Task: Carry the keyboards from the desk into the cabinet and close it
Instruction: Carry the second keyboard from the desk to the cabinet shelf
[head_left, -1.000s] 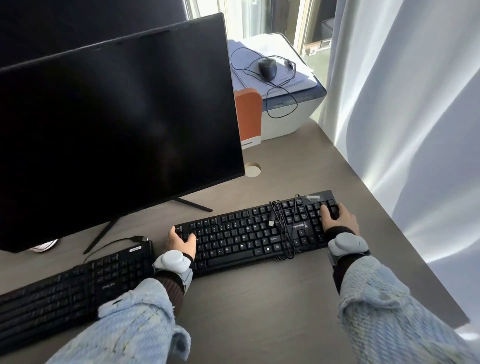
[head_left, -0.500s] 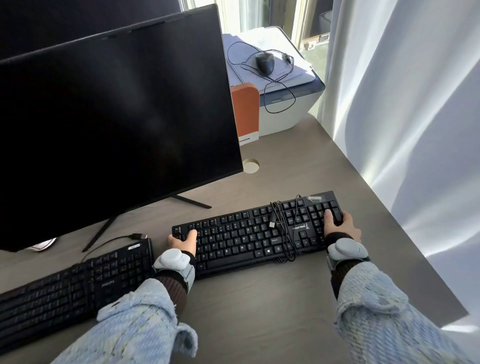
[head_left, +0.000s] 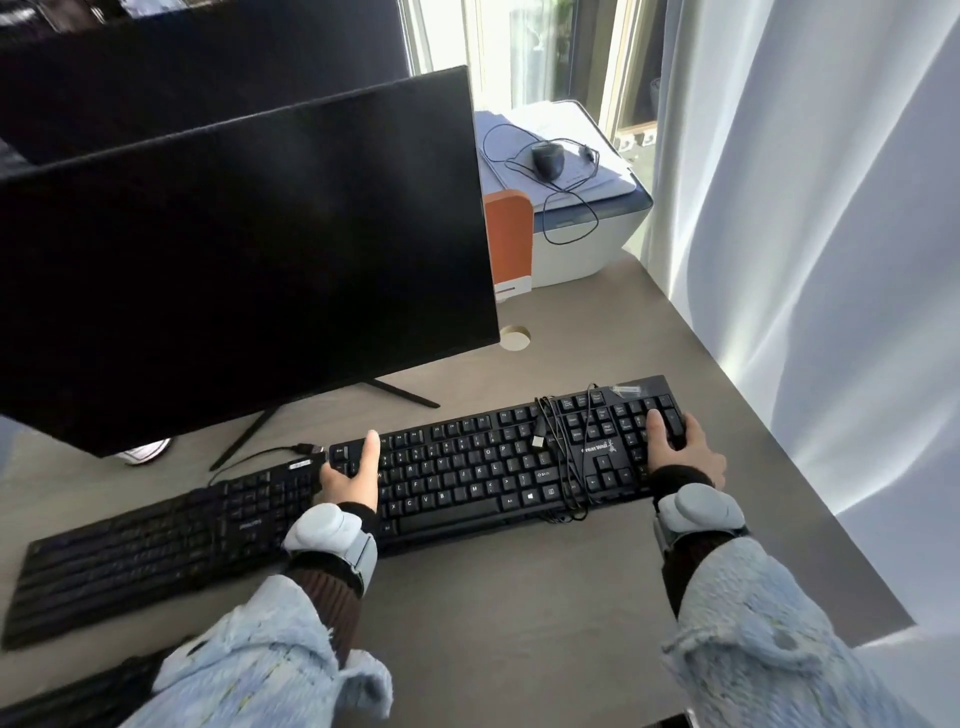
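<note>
A black keyboard with its cable coiled over the keys lies on the grey desk. My left hand grips its left end, thumb on top of the keys. My right hand grips its right end, thumb over the number pad. The keyboard looks level, and whether it still rests on the desk I cannot tell. A second black keyboard lies on the desk to the left, its end close to my left hand. No cabinet is in view.
A large dark monitor on a thin stand rises just behind the keyboards. A white printer with papers and a mouse on top sits at the far right corner. White curtains hang along the desk's right edge.
Both hands have closed more firmly on the keyboard's ends, the left thumb reaching further over the keys. The view has tilted up and shows more of the room behind the monitor.
</note>
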